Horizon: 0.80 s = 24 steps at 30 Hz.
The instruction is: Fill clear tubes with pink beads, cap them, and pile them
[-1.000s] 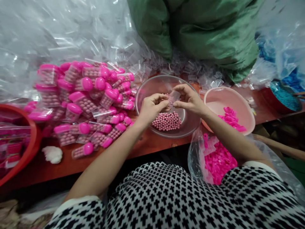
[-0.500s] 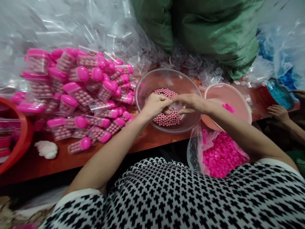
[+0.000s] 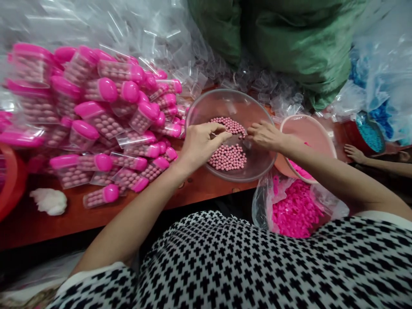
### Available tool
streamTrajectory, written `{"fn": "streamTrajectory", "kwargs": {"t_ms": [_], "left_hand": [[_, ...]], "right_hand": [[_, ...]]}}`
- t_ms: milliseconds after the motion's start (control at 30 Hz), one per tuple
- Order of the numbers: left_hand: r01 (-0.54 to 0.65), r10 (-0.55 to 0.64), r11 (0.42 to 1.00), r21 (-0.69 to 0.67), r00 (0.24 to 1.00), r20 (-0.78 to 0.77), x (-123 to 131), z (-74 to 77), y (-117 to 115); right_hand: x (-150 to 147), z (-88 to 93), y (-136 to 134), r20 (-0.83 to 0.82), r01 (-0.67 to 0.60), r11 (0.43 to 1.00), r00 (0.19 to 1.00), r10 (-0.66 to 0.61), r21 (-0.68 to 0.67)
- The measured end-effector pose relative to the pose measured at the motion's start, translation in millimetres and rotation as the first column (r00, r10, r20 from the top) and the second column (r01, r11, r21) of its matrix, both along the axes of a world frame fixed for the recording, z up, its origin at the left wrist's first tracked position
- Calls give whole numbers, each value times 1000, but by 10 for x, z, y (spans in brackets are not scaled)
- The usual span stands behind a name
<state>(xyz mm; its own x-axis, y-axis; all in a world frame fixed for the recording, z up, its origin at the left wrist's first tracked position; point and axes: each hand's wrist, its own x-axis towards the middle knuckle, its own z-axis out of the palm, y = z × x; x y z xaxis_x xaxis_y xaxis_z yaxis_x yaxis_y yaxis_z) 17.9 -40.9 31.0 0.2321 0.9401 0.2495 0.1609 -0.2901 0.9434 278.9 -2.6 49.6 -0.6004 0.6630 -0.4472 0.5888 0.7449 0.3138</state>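
— Any writing you can read?
— No, the filled pink-capped tubes [image 3: 106,120] piled left of the clear bowl [image 3: 225,95] are too blurred.
— And the hands?
— The left hand [image 3: 201,143] and right hand [image 3: 265,135] are slightly apart, fingers curled down on the pink beads [image 3: 227,158] in that bowl on the table [image 3: 193,194]. I cannot tell if either grips anything.
— Around it?
— A pink bowl [image 3: 305,126] and a bag of pink caps [image 3: 296,210] on the right, a green sack [image 3: 289,43] behind, and another person's hand [image 3: 354,152] far right.
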Motion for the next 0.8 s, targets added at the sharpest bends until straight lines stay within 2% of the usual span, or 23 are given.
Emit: {"fn": "streamTrajectory", "kwargs": {"t_ms": [100,267,367,433,467,533,633,733,800], "left_hand": [[2,5,998,-65,994,107,-61,-58,0],[-52,112,981,-187,939,326,-41,-102,39],[-66,142,975,-211,917,373,-40,-119,49],[-101,168,975,-196,914,370,-51,-132,41],[-121,181,976,-183,916,358,-57,-139,34],[-152,192,977,-147,931,311,-69,-146,21],[-123,136,988,-92,979,152,-65,-129,9],[15,-20,993,-120,999,-43,-17,-72,2],[110,-119,983,-146,991,-55,32,-32,-4]], "right_hand": [[-185,-107,42,-58,-107,992,993,104,-60],[-698,-343,-20,-230,-256,948,950,211,-188],[-884,-443,-55,-377,-242,936,916,134,-255],[-896,-441,-67,-502,-177,919,865,-26,-352],[-870,-418,-73,-561,-142,896,817,-134,-420],[-775,-342,-95,-649,-105,814,665,-370,-572],[-608,-212,-164,-662,-129,662,333,-672,-738],[-511,-123,-257,-570,-182,559,11,-822,-809],[-494,-93,-313,-524,-214,533,-101,-846,-819]]}}
